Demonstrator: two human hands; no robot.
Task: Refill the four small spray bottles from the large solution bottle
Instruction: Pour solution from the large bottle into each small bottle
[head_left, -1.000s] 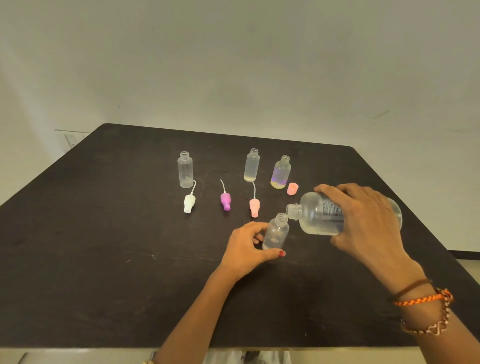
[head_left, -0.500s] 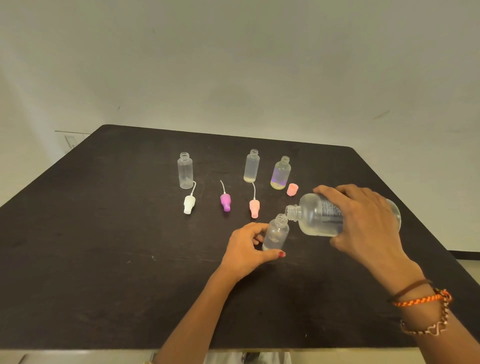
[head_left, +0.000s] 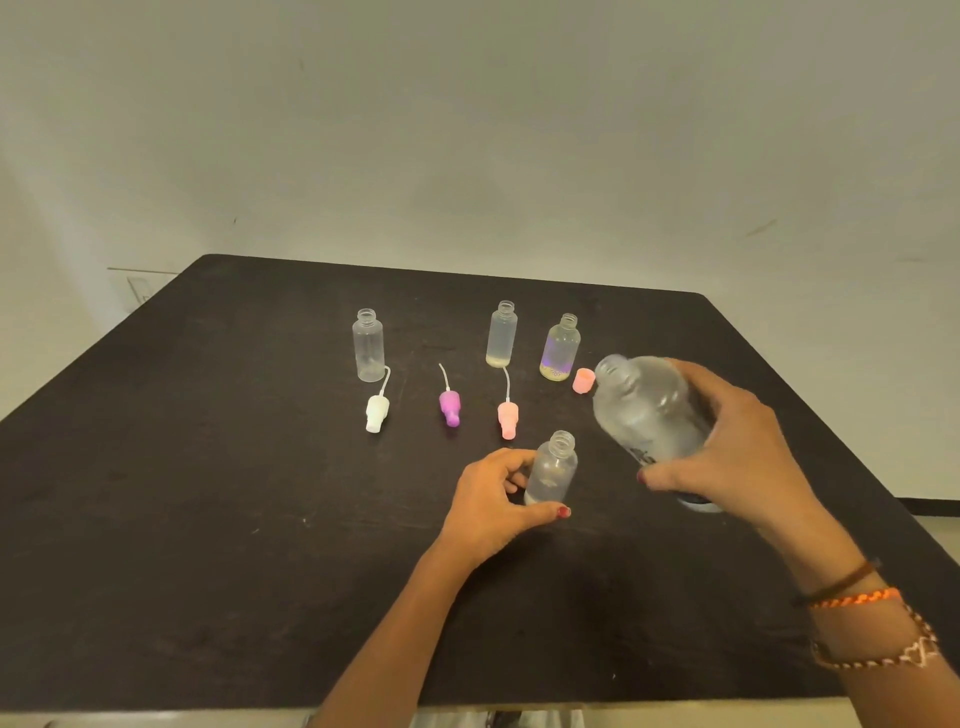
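My left hand (head_left: 491, 501) grips a small clear spray bottle (head_left: 551, 470) that stands uncapped on the black table (head_left: 208, 467). My right hand (head_left: 737, 441) holds the large solution bottle (head_left: 647, 410) tilted, its open mouth pointing up and left, off to the right of the small bottle. Three more uncapped small bottles stand in the back row: a clear one (head_left: 368, 345) at left, a tall one (head_left: 502, 333) with yellowish dregs, and a rounder one (head_left: 560, 347) with a purple tint.
Three spray heads with dip tubes lie between the rows: white (head_left: 377, 410), purple (head_left: 449, 406) and pink (head_left: 507, 417). A small pink cap (head_left: 583, 380) sits just behind the large bottle's mouth. The table's right edge runs close to my right wrist.
The large bottle was lying almost level with its mouth over the small bottle's neck. It has now swung up and away to the right. My left hand has kept its grip.
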